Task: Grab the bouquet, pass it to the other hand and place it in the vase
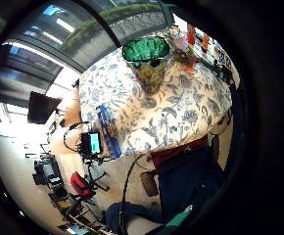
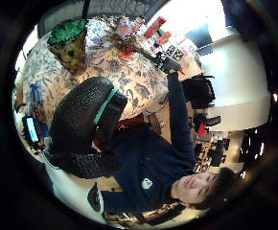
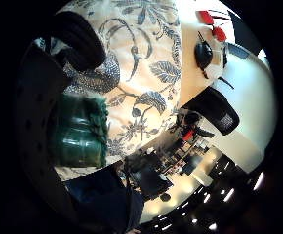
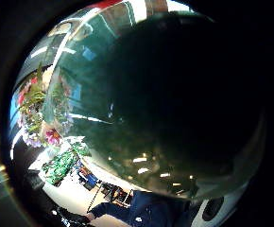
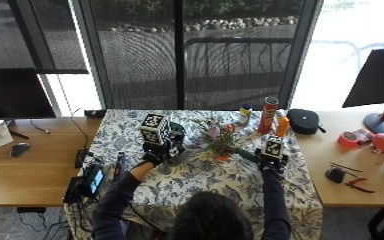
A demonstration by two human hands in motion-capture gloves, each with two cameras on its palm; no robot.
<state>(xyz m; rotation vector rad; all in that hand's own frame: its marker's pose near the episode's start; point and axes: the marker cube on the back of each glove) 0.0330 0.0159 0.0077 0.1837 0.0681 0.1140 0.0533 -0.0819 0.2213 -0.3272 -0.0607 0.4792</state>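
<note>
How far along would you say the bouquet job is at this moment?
Only just begun. The right hand grips the bouquet by its stem end, with the flowers low over the tablecloth. The left hand holds nothing and is beside the vase, which has no flowers in it. The handover and the placing remain.

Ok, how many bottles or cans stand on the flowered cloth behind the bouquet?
3: a small bottle, a tall red can beside it, and an orange bottle just right of the can. The bouquet may hide others.
</note>
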